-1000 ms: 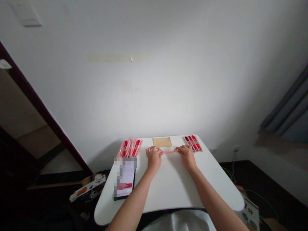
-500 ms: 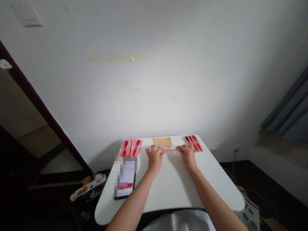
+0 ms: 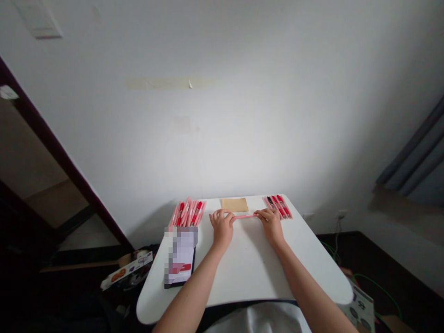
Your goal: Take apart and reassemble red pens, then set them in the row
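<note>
A slim pink pen (image 3: 244, 216) lies crosswise between my hands, just above or on the white table. My left hand (image 3: 222, 227) pinches its left end, the other fingers partly raised. Its right end is between the thumb and fingers of my right hand (image 3: 270, 225). Beyond the pen is a tan piece of paper (image 3: 235, 205). A pile of pink and red pens (image 3: 187, 212) lies to the left of my left hand. Beside my right hand is a row of red and black pens (image 3: 278, 206), partly covered by the fingers.
A phone or tablet (image 3: 182, 259), partly pixelated, lies on the left of the white table (image 3: 249, 273), near my left forearm. The far table edge meets a bare wall (image 3: 243, 138). Boxes (image 3: 128, 270) and green cables (image 3: 376, 282) are on the floor.
My left hand has shifted very slightly left along the pen, so a little more of it shows. The right hand stays in place.
</note>
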### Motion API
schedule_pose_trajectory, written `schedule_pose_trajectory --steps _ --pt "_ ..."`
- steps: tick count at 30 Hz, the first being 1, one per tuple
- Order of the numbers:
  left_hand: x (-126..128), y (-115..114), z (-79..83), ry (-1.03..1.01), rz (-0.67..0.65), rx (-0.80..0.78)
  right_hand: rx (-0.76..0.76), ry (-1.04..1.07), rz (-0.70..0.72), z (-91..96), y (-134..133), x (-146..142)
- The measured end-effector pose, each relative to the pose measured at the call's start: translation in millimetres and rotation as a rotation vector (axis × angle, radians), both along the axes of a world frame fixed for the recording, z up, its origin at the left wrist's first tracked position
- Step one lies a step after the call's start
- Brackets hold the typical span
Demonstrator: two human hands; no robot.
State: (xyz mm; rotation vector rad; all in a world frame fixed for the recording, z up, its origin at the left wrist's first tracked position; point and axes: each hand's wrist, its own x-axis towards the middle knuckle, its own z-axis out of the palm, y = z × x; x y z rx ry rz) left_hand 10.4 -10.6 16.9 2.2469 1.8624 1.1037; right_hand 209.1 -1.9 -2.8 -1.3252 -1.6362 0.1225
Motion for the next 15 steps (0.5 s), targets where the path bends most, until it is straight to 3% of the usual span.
schedule_pose_trajectory --steps 15 --pt "1.5 -2.6 0.2 0.033 0.048 -0.042 0.068 -0.003 0.016 -4.2 2.5 0.5"
